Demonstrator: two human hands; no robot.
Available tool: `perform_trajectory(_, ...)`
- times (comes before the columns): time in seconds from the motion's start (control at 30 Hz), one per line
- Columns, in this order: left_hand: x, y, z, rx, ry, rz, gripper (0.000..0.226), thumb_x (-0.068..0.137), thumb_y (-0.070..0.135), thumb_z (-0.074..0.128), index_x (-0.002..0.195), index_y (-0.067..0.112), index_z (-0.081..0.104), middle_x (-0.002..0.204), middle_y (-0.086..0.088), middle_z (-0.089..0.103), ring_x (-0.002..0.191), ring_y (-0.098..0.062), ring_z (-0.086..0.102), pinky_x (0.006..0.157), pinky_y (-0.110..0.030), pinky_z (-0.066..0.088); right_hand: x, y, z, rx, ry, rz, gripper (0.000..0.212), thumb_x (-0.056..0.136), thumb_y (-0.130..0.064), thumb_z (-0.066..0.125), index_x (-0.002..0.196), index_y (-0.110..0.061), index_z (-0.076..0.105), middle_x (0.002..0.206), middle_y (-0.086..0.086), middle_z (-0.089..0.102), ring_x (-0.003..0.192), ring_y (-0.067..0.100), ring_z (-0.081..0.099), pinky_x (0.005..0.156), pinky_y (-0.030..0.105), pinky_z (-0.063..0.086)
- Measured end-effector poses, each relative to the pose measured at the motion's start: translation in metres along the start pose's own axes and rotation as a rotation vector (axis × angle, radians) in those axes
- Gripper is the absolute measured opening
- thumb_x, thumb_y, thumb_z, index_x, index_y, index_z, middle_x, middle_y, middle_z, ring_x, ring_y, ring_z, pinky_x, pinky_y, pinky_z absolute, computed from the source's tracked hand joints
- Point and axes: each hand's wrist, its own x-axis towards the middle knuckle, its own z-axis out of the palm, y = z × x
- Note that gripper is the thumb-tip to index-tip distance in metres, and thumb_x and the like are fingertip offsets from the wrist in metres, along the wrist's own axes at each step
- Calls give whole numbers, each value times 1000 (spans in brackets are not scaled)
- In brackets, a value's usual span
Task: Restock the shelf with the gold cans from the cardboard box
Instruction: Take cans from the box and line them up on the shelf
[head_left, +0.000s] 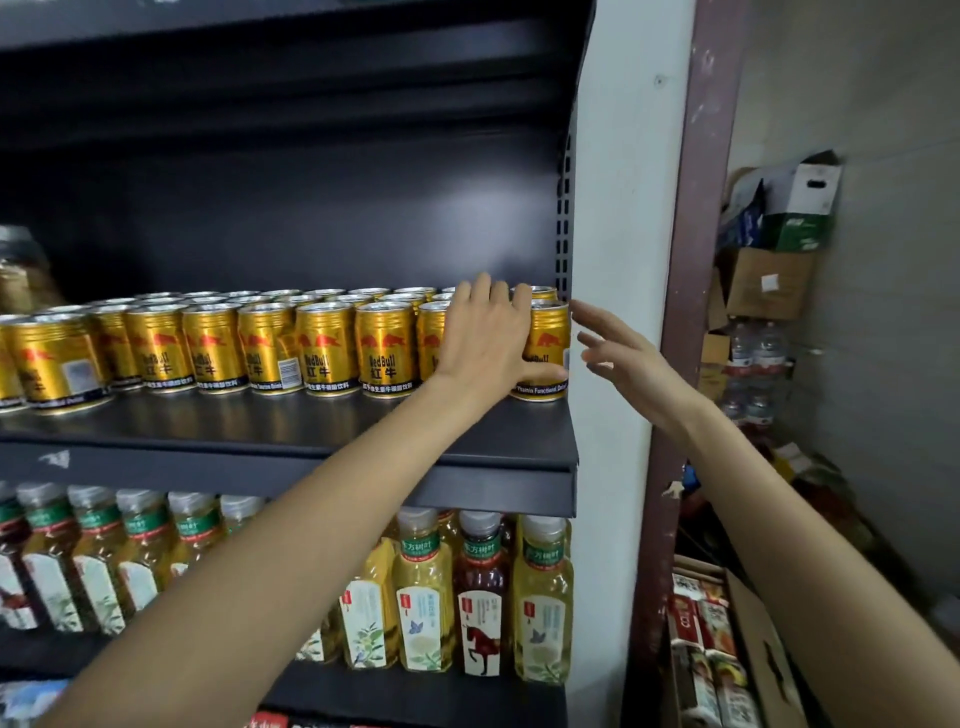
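Observation:
Rows of gold cans (327, 348) stand on the dark shelf (311, 462), reaching to its right end. My left hand (485, 343) lies flat against the fronts of the cans at that end. Its fingertips reach over their tops, and its thumb lies across the lower front of the rightmost gold can (548, 338). My right hand (618, 353) hovers just right of that can, in front of the white post (618, 208), with fingers spread and holding nothing. No box of gold cans is in view.
Bottled tea (423, 592) fills the shelf below. A brown upright (685, 312) stands right of the post. An open cardboard box (753, 649) of coloured packs sits at the lower right. More stacked boxes (774, 244) and water bottles stand behind it.

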Motion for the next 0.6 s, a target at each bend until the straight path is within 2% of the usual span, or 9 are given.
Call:
perform_trajectory(0.1,9,-4,5,82,-9,89,92,70,85,36,118,7,46,109,-11,60,101,-26,48,85,-38,33,0,8,8,-133,91,-13,56,85,-27,66,136,-30,43,141,-11,44,133,11,35,107,32,31)
perform_trajectory(0.2,13,-14,10,51,-60,139,93,69,85,37,125,11,44,119,-10,58,112,-28,46,95,-43,29,8,7,14,-246,181,-45,61,84,-32,67,138,-22,41,145,-1,38,130,12,34,104,30,31)
perform_trajectory(0.3,11,-28,17,-100,-128,141,87,73,80,42,136,21,39,136,-5,49,130,-26,37,109,-51,16,16,4,16,-273,140,-22,59,89,-30,61,141,-20,36,149,2,34,134,14,31,99,25,29)
perform_trajectory(0.4,9,-40,19,-290,-162,92,77,79,72,45,140,26,36,145,1,42,136,-19,33,115,-49,10,23,5,12,-252,144,-2,55,94,-24,55,144,-20,33,151,2,33,139,19,29,99,24,27)
perform_trajectory(0.47,7,-45,19,-309,-173,89,76,80,69,47,141,27,34,148,3,39,138,-17,31,116,-46,9,29,6,10,-187,98,22,64,92,-22,57,147,-22,24,151,-3,31,138,17,28,99,22,27)
perform_trajectory(0.57,6,-56,22,-309,-192,77,83,77,70,51,144,26,30,151,4,34,141,-16,27,116,-44,12,35,4,15,-224,-11,-4,87,84,-15,67,150,-20,10,137,-12,32,124,5,35,87,2,35)
perform_trajectory(0.6,6,-61,23,-320,-197,69,84,76,71,52,144,26,30,151,4,34,141,-15,27,117,-44,12,39,4,17,-259,-25,-32,89,82,-12,70,148,-18,11,133,-11,35,121,6,39,85,1,39)
